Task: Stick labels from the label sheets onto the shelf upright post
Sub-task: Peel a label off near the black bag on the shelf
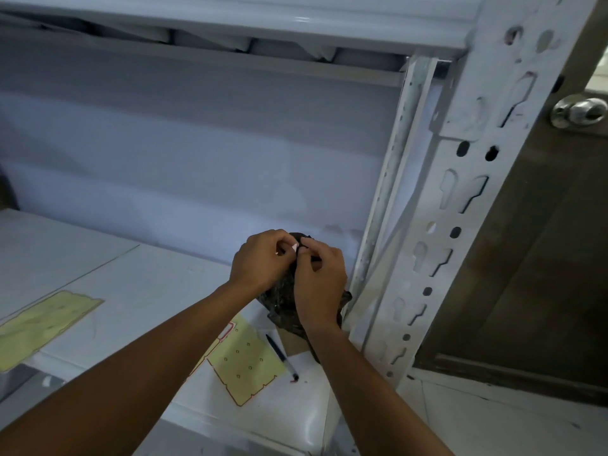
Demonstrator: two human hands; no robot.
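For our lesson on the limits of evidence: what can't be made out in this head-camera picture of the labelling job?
Head view: the white label, pinched between left hand and right hand, is mostly covered by fingertips; any print is too small.
Head view: the left forearm hides part of the near label sheet.
Head view: both hands cover much of the dark bag.

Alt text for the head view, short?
The left hand and right hand pinch a small white label above a white shelf, in front of a dark bag. A yellow label sheet and a pen lie on the shelf; the upright post stands at right.
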